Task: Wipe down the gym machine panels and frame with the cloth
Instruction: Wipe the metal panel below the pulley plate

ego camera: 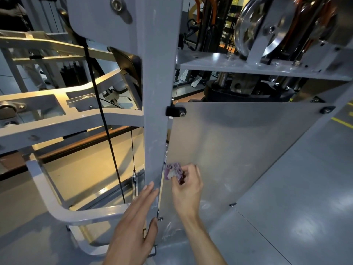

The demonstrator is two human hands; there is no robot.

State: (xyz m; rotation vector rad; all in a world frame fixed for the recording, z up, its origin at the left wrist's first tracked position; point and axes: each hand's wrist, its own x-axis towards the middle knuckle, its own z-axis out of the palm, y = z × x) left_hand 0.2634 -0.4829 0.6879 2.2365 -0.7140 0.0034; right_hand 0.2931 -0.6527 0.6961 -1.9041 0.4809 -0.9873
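Down low on the machine, the right hand (pixel 186 185) has its fingers curled tight around a bunched purple cloth (pixel 174 171), pressing the wad against the brushed metal panel (pixel 238 150) just beside the panel's left edge. Only a crumpled lump of the cloth shows past the fingertips; the part inside the fist is hidden. The left hand (pixel 136 220) is flat and open, fingers straight and close together, laid along the grey upright post (pixel 156 92) of the frame, with the thumb reaching toward the post's right edge near a small bolt (pixel 160 219). Both forearms are cut off at the bottom of the view. A black cable (pixel 104 121) runs down behind the frame to the left of the post. Up top right, a pulley wheel (pixel 256 29) is blurred and partly out of view. Faint smears show on the lower panel.
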